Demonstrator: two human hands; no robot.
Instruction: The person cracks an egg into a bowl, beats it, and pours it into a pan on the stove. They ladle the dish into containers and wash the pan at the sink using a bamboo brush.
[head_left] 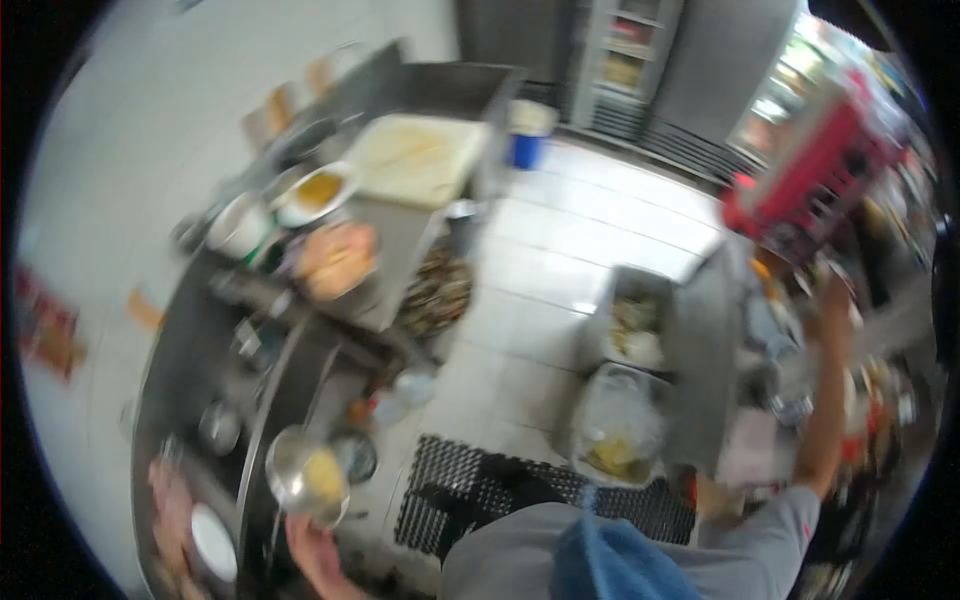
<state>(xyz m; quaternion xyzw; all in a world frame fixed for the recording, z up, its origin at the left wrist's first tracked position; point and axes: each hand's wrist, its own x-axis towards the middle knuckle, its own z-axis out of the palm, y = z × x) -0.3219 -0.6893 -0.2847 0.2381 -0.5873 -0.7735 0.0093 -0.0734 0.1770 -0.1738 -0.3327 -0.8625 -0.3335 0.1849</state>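
Note:
My left hand (314,550) grips the near rim of a shiny metal bowl (287,470), tilted toward me, with a pale yellow mass inside. The bowl is held beside the steel sink counter at lower left. My right arm stretches up and away over the cluttered right counter. Motion blurs my right hand (833,300), so its fingers cannot be made out. Just above it stands a large red-and-white object (825,165) with dark markings, tilted in the view; whether the hand touches it cannot be told.
At left, a steel counter holds a white cutting board (410,160), a dish of orange-yellow food (320,190) and a pinkish-orange mound (338,260). Two bins (618,410) stand by the right counter. A black rubber mat (450,495) covers floor near me. Steel fridges (715,85) stand behind.

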